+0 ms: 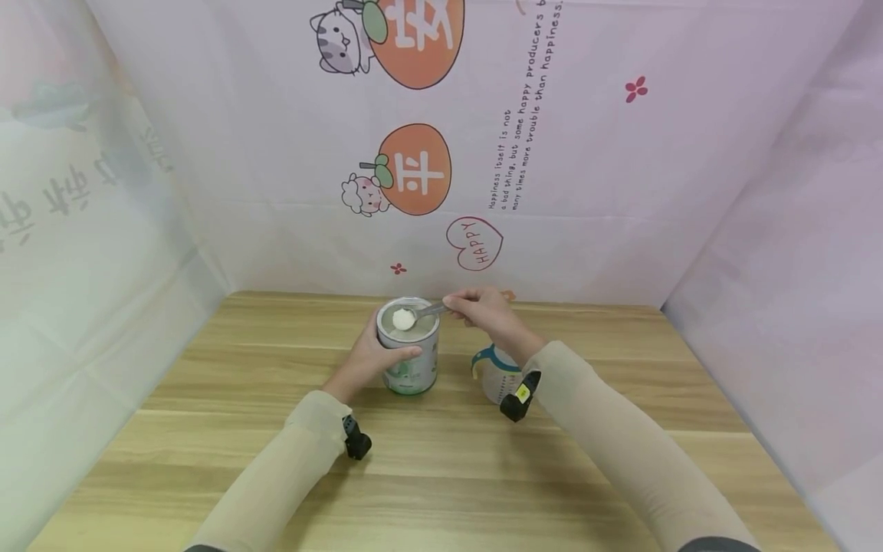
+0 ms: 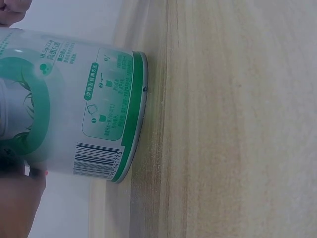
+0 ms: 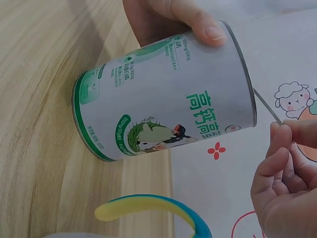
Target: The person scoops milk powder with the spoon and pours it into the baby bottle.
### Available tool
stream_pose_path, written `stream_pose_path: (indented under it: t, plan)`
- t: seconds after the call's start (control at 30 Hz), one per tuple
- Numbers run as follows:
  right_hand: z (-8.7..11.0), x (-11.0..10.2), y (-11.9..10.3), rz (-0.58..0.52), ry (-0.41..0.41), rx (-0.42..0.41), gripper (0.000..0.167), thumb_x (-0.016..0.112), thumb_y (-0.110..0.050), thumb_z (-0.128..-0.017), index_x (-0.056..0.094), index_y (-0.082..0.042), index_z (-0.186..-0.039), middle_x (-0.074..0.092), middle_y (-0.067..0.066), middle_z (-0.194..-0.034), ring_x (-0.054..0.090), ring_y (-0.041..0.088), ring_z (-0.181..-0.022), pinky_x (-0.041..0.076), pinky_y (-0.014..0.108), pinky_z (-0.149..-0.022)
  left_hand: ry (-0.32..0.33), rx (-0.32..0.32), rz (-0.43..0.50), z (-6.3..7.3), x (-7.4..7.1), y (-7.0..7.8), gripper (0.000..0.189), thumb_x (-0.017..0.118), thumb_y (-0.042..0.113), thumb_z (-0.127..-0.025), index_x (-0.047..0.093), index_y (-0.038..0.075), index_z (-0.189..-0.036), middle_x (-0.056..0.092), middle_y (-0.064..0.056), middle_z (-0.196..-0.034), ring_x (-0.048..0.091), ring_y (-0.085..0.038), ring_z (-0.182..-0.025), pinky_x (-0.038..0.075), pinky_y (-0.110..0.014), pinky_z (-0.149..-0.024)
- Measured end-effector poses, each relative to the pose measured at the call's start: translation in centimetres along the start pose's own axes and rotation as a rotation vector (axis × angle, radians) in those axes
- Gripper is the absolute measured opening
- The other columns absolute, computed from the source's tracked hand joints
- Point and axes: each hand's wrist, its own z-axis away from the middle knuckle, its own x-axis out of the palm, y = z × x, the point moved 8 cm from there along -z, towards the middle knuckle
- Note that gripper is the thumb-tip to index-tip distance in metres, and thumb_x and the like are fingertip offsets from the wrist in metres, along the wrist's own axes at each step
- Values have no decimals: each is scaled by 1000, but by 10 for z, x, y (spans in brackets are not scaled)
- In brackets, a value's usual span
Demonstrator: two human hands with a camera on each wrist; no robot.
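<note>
A white and green milk powder can (image 1: 410, 368) stands upright on the wooden table, its top uncovered. My left hand (image 1: 372, 349) grips the can from the left, thumb across its front below the rim. Between the thumb and fingers of my right hand (image 1: 486, 310) is the handle of a metal spoon (image 1: 433, 309). The spoon's bowl, heaped with white powder (image 1: 404, 319), is over the can's opening. In the right wrist view the handle slants down behind the can's rim, and the bowl is hidden there.
A baby bottle (image 1: 493, 379) with a blue and yellow handle (image 3: 153, 201) stands right of the can, partly covered by my right forearm. Printed white cloth (image 1: 290, 192) hangs behind the table (image 1: 414, 475) and along both sides.
</note>
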Motion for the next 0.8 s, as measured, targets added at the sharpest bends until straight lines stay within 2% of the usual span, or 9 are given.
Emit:
stream_pose_path:
  t: [0.13, 0.23, 0.33, 0.43, 0.63, 0.8]
  plan:
    - [0, -2, 1, -14, 3, 21, 34, 68, -31, -97, 68, -3, -115, 67, 14, -109, 60, 29, -104, 52, 31, -84, 3, 4, -2, 0, 0, 1, 98, 89, 40, -75, 29, 30, -152, 44, -6, -147, 43, -30, -135, 32, -61, -109]
    - [1, -3, 1, -30, 10, 33, 35, 69, -30, -96, 67, -2, -116, 66, 17, -114, 62, 26, -100, 52, 31, -83, 3, 6, 1, 0, 0, 1, 98, 89, 40, -75, 30, 30, -152, 44, -6, -147, 43, -30, -134, 32, -61, -109]
    - [3, -5, 0, -44, 14, 31, 36, 69, -29, -96, 66, 0, -117, 65, 20, -117, 62, 20, -95, 53, 37, -89, -1, 4, 5, 1, 0, 1, 99, 89, 40, -75, 29, 29, -152, 44, -6, -147, 43, -30, -135, 32, -61, -110]
    - [5, -8, -1, -62, 4, 21, 36, 69, -29, -96, 65, 0, -118, 63, 21, -119, 62, 20, -96, 50, 43, -97, -2, -1, 2, 1, 1, 0, 100, 89, 41, -75, 28, 29, -153, 43, -6, -148, 42, -30, -136, 32, -62, -109]
    - [9, -15, -5, -79, -18, -33, 38, 67, -30, -97, 64, 1, -118, 64, 17, -114, 61, 25, -102, 50, 43, -99, 0, -4, 4, 2, 1, 1, 99, 89, 42, -75, 29, 31, -152, 44, -4, -146, 42, -29, -135, 32, -62, -109]
    - [12, -23, -5, -100, -12, -38, 39, 68, -30, -97, 64, 2, -119, 65, 13, -111, 60, 30, -108, 49, 43, -100, -2, 4, 4, 2, 0, 2, 99, 89, 41, -75, 29, 30, -152, 46, -4, -144, 44, -29, -133, 33, -61, -109]
